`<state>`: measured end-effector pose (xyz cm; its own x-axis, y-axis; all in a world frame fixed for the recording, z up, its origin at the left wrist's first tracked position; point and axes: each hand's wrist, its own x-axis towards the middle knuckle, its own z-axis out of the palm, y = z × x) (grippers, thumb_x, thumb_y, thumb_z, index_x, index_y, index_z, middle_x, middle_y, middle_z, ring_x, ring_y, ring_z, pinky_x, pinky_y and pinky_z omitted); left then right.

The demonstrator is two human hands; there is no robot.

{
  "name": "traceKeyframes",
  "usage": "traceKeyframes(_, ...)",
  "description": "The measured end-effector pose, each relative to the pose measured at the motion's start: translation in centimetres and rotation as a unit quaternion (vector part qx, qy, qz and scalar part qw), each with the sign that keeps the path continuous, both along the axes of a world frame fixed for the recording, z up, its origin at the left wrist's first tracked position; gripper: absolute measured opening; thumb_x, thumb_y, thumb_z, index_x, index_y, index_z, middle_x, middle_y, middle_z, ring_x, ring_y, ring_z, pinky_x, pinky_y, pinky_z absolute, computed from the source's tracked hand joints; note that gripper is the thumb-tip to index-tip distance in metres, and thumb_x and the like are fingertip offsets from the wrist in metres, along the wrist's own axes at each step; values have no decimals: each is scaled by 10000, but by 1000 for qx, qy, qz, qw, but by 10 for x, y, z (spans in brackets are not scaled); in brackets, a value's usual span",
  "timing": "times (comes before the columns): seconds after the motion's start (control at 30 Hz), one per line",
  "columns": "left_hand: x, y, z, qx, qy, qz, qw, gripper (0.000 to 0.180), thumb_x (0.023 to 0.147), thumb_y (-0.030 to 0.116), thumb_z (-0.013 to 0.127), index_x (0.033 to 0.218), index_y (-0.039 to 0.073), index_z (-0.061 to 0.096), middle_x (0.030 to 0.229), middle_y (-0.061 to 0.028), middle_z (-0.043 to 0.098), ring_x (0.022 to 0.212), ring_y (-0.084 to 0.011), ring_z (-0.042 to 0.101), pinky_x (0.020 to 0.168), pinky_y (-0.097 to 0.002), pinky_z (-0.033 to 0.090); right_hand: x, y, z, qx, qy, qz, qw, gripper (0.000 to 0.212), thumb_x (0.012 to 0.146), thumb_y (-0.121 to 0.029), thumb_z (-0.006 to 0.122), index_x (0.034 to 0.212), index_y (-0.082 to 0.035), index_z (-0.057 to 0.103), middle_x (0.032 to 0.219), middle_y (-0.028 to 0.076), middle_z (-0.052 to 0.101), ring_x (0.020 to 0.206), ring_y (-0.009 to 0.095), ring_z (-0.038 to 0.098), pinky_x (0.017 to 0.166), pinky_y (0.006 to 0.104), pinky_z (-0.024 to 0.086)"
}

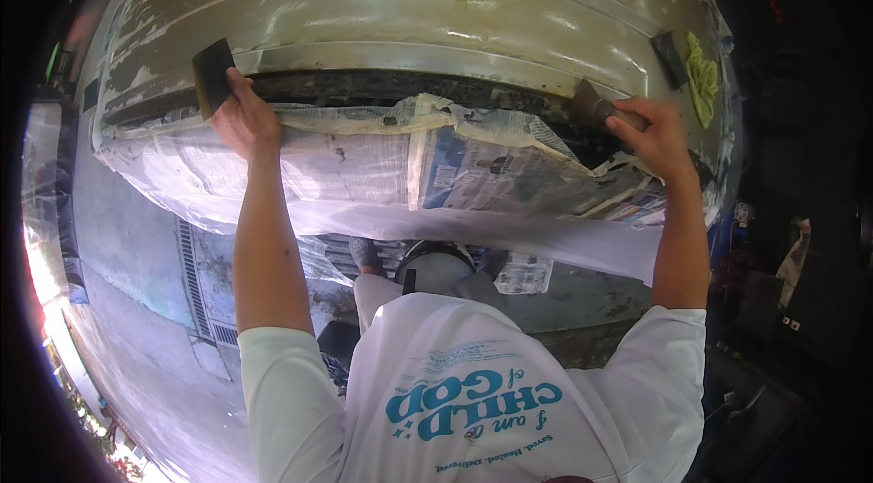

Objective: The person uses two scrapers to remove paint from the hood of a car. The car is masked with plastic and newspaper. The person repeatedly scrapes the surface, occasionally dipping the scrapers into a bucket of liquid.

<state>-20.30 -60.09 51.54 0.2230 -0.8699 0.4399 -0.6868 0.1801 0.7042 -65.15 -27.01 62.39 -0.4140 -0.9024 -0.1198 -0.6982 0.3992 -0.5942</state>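
Note:
My left hand [246, 124] grips a flat, dark rectangular plate [215, 78] with a yellowish edge, held up over the left end of a dark channel [364, 87]. In my right hand [657, 135] is a putty knife [596, 106]; its brownish blade points left, low over the channel's right part. Whether the blade touches the channel I cannot tell. Beyond the channel spreads a large ribbed, tan panel [409, 5], like a vehicle roof, with pale patches and worn paint. Newspaper masking [346, 165] is taped along the near side of the channel, its edge torn near my right hand.
A yellow-green cloth [701, 81] and a dark block [670, 61] lie on the panel at the far right. Clear plastic film [546, 242] hangs below the newspaper. A floor drain grate [191, 269] runs along the concrete at left. My feet are below, beside a dark round object [436, 260].

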Motion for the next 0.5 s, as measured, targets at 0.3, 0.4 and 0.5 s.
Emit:
traceKeyframes(0.3,5,-4,-4,-10,-25,17,999,659,1122,588,454,941,48,786,893,-134,782,925,-381,721,882,-504,500,-7,8,-5,-20,-59,9,998,354,911,-189,867,1164,41,774,994,101,787,934,133,691,861,292,539)
traceKeyframes(0.4,1,-3,-2,-1,-24,19,1000,653,1122,584,456,946,49,786,904,-128,783,921,-376,718,882,-502,498,13,-11,-25,-52,-18,52,997,359,910,-194,870,1168,36,774,1045,111,803,956,157,712,884,305,552)
traceKeyframes(0.5,4,-6,-7,-5,-36,18,999,649,1122,583,458,946,51,786,916,-126,783,919,-374,711,883,-502,498,55,-46,-26,-103,7,114,988,361,908,-199,872,1168,30,773,1072,111,809,962,167,717,887,315,560)
